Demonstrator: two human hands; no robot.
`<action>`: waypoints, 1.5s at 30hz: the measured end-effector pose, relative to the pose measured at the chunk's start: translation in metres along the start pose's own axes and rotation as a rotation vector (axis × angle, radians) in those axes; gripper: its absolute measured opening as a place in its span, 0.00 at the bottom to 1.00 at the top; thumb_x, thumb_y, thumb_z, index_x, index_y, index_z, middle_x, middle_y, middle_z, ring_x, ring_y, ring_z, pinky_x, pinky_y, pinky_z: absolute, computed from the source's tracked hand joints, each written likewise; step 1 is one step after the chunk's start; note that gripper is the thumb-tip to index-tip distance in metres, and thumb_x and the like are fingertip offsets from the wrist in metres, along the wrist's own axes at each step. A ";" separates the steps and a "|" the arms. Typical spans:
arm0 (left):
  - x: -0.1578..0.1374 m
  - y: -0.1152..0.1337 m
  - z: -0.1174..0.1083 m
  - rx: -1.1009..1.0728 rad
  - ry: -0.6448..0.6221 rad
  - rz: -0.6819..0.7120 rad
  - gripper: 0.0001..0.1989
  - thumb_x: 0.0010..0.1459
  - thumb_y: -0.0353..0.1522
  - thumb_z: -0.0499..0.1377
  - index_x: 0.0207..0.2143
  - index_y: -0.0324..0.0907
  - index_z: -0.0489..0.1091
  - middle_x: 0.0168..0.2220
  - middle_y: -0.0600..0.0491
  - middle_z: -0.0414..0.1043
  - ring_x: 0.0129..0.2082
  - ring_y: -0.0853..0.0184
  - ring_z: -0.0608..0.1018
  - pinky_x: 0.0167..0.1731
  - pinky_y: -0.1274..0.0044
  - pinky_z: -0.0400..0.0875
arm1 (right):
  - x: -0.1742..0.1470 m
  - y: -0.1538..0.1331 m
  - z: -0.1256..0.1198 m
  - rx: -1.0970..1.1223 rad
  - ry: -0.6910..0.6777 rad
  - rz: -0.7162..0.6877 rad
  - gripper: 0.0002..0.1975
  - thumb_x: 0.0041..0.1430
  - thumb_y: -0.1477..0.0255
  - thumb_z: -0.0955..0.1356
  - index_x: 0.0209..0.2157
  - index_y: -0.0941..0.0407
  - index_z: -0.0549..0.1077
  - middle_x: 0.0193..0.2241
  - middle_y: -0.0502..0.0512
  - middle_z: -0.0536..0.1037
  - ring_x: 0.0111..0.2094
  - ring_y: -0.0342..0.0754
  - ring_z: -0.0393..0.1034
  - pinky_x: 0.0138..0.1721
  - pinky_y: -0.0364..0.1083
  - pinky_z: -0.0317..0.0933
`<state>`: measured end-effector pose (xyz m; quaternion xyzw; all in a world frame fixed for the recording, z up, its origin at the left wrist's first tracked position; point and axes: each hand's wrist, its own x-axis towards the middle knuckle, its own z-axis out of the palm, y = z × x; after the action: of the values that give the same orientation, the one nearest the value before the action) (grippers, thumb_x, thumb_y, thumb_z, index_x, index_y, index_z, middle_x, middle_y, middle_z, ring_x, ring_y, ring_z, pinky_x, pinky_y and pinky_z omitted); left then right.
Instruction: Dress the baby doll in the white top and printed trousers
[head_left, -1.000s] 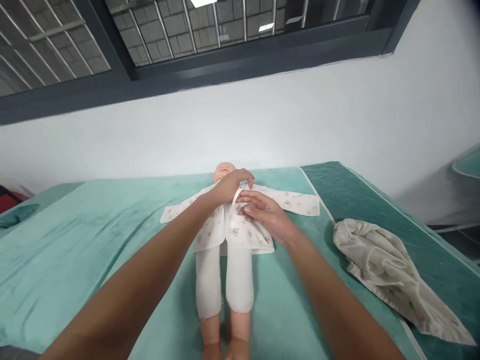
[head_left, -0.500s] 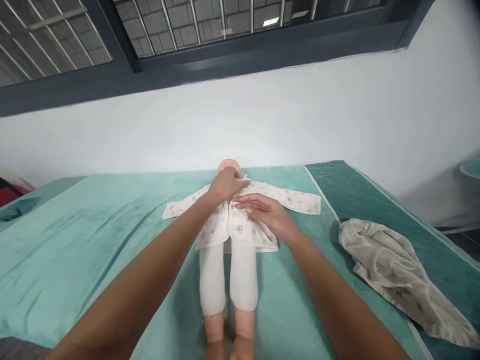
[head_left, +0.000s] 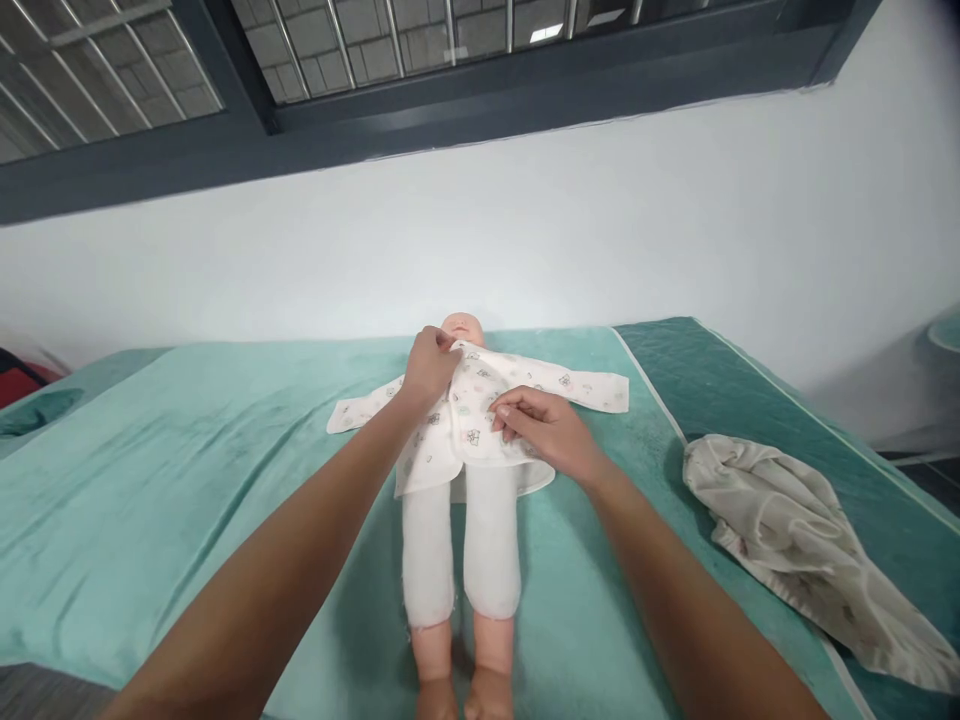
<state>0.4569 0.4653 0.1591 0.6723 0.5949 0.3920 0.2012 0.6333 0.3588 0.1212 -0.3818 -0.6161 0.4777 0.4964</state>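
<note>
A baby doll [head_left: 493,540] lies on its back with its head away from me, its legs white and its feet bare. A white printed baby shirt [head_left: 480,405] covers its chest, both sleeves spread outward. My left hand [head_left: 431,368] is closed at the collar, pinching the front edge of the shirt just below the doll's head. On the right side of the chest, my right hand [head_left: 544,425] has curled fingers and thumb pressed together on the shirt front. The fingertips partly hide the cloth there.
A green cover [head_left: 210,480] lies under the doll, with a darker green strip to the right. A crumpled pale cloth [head_left: 795,540] rests on that strip. Behind stands a white wall [head_left: 525,230] below a barred window with a dark frame [head_left: 450,115].
My left hand has shifted slightly left along the collar, uncovering more of the doll's head. My right hand's fingers have curled in, and the right front panel's hem sits higher.
</note>
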 end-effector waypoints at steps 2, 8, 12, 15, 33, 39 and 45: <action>-0.008 -0.009 -0.003 -0.077 0.019 0.009 0.11 0.56 0.33 0.58 0.42 0.42 0.64 0.50 0.47 0.70 0.50 0.62 0.72 0.50 0.70 0.64 | -0.001 -0.003 -0.002 -0.029 -0.072 0.047 0.11 0.61 0.62 0.68 0.33 0.55 0.74 0.27 0.50 0.76 0.25 0.41 0.68 0.27 0.43 0.59; -0.058 -0.060 -0.022 -0.138 0.149 -0.072 0.11 0.61 0.40 0.53 0.41 0.45 0.68 0.45 0.50 0.73 0.47 0.63 0.74 0.47 0.71 0.67 | -0.006 -0.009 -0.015 -0.036 -0.319 0.174 0.14 0.61 0.59 0.68 0.31 0.56 0.73 0.24 0.50 0.75 0.26 0.44 0.70 0.31 0.45 0.64; -0.090 -0.101 -0.037 -0.118 0.138 -0.172 0.15 0.59 0.43 0.54 0.38 0.42 0.70 0.40 0.50 0.76 0.42 0.61 0.75 0.45 0.70 0.67 | -0.005 -0.006 -0.023 -0.223 -0.127 0.117 0.16 0.61 0.58 0.66 0.28 0.55 0.71 0.26 0.50 0.75 0.30 0.45 0.70 0.33 0.45 0.63; -0.101 -0.112 -0.045 -0.200 0.113 -0.209 0.16 0.59 0.44 0.54 0.34 0.42 0.71 0.36 0.51 0.76 0.39 0.62 0.75 0.45 0.71 0.67 | -0.003 0.001 -0.028 -0.405 -0.059 0.110 0.16 0.62 0.56 0.66 0.30 0.55 0.72 0.30 0.51 0.77 0.35 0.47 0.71 0.37 0.46 0.62; -0.088 -0.136 -0.053 -0.109 0.235 -0.214 0.14 0.57 0.33 0.54 0.45 0.42 0.69 0.47 0.46 0.77 0.48 0.60 0.77 0.51 0.70 0.68 | 0.010 0.044 -0.048 -0.337 0.228 0.320 0.21 0.59 0.52 0.65 0.26 0.56 0.71 0.24 0.54 0.77 0.22 0.45 0.69 0.24 0.46 0.58; -0.091 -0.137 -0.048 -0.083 0.151 -0.161 0.17 0.58 0.36 0.53 0.49 0.43 0.70 0.50 0.46 0.76 0.51 0.59 0.76 0.52 0.68 0.66 | 0.014 0.067 -0.046 -0.468 0.446 0.335 0.12 0.56 0.61 0.66 0.30 0.55 0.74 0.35 0.59 0.81 0.32 0.52 0.75 0.29 0.48 0.63; -0.096 -0.122 -0.050 -0.094 -0.042 -0.083 0.14 0.60 0.41 0.53 0.40 0.46 0.75 0.46 0.50 0.79 0.46 0.58 0.77 0.48 0.69 0.67 | 0.008 0.065 -0.043 -0.451 0.525 0.334 0.10 0.55 0.62 0.66 0.31 0.54 0.73 0.36 0.60 0.81 0.34 0.53 0.76 0.32 0.49 0.67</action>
<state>0.3414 0.3896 0.0720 0.6450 0.5989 0.3966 0.2609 0.6735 0.3923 0.0621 -0.6859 -0.4871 0.2902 0.4562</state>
